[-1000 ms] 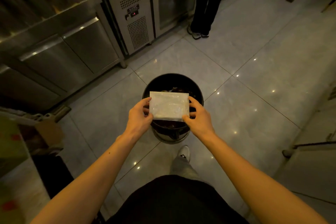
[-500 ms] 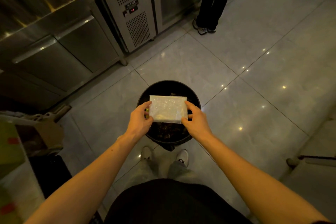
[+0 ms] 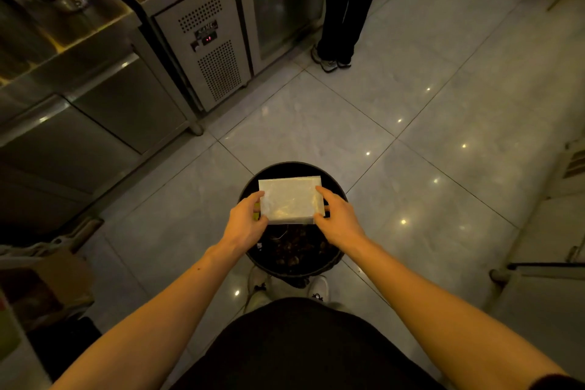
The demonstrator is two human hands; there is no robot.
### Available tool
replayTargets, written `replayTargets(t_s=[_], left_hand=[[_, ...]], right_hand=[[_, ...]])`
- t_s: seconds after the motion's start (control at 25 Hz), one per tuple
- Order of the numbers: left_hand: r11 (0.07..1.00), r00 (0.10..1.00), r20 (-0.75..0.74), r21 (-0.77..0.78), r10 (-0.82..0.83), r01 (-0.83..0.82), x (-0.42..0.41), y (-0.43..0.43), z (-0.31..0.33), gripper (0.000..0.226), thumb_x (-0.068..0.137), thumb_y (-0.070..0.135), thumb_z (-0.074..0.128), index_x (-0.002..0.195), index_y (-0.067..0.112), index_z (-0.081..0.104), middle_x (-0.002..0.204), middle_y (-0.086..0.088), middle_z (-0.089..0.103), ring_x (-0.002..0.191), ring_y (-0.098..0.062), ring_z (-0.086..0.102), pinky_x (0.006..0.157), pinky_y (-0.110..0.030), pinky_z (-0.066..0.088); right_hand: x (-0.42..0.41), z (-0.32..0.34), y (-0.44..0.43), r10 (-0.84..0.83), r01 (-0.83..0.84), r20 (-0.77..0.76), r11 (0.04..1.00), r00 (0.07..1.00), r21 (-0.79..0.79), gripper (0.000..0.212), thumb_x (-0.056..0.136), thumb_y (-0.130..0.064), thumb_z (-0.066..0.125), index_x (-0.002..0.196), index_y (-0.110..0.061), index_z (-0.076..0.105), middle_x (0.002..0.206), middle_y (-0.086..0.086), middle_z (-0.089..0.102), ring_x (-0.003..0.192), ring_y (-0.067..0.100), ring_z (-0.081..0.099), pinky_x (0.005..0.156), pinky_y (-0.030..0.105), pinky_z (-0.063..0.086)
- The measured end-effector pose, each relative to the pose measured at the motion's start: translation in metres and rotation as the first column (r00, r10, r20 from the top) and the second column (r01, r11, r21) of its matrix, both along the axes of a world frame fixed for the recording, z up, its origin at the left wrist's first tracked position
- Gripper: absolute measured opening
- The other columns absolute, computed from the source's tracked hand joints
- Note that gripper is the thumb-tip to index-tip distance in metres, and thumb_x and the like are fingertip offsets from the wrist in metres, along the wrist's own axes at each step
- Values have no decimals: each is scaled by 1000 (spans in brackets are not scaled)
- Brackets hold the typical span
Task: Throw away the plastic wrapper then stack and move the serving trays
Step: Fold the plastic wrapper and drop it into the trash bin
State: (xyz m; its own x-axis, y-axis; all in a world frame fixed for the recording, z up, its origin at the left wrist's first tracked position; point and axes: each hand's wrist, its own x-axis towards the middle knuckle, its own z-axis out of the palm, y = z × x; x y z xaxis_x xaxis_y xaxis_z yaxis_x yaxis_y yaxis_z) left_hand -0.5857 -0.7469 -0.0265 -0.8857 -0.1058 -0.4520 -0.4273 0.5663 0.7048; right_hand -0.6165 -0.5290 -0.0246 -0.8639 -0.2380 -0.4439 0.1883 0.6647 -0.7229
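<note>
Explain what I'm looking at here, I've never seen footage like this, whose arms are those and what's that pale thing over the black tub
There is no machine here. A person wears a wide-angle camera on their head, looking forward and down, so the bare arms reaching in from the bottom are their own. The left hand and right hand each pinch one end of a flat, pale plastic wrapper and hold it level over an open black bin on the tiled floor. Dark rubbish lies inside the bin. The wearer's shoes show just below it. Steel kitchen cabinets run along the upper left, and another person's legs stand beside them. No serving trays are in view.
</note>
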Motion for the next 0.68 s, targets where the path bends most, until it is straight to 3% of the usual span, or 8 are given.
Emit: replayTargets(t_s=[0.08,0.24,0.4,0.68], left_hand=[[998,998,21,-24,-62,63,0,-5,-1,59,91,19,60,146,12,40,143,-9,51,130,-27,51,104,-41,46],[994,996,9,-63,-86,87,-4,-14,0,53,95,26,56,145,13,43,147,-9,47,135,-26,43,108,-36,37],[995,996,-28,-48,-88,87,-13,-25,3,48,98,31,51,142,14,45,145,-9,48,135,-25,44,107,-37,38],[987,977,-139,-20,-164,162,-30,-35,14,40,100,30,47,136,13,52,138,-8,55,129,-24,49,102,-34,42]], right_hand=[[-2,0,-2,2,-2,-3,1000,1000,16,64,91,-20,57,150,-22,32,149,7,43,134,26,45,108,43,43],[-2,2,-4,15,-15,-11,999,1000,34,56,96,-20,54,149,-18,35,149,9,43,137,24,40,109,29,31],[-6,5,-7,-39,39,-27,999,999,34,58,96,-26,53,150,-20,33,152,8,39,139,24,37,115,39,32],[0,18,-20,-192,194,-77,981,978,19,57,96,-35,51,149,-24,34,149,6,44,136,25,41,112,43,36]])
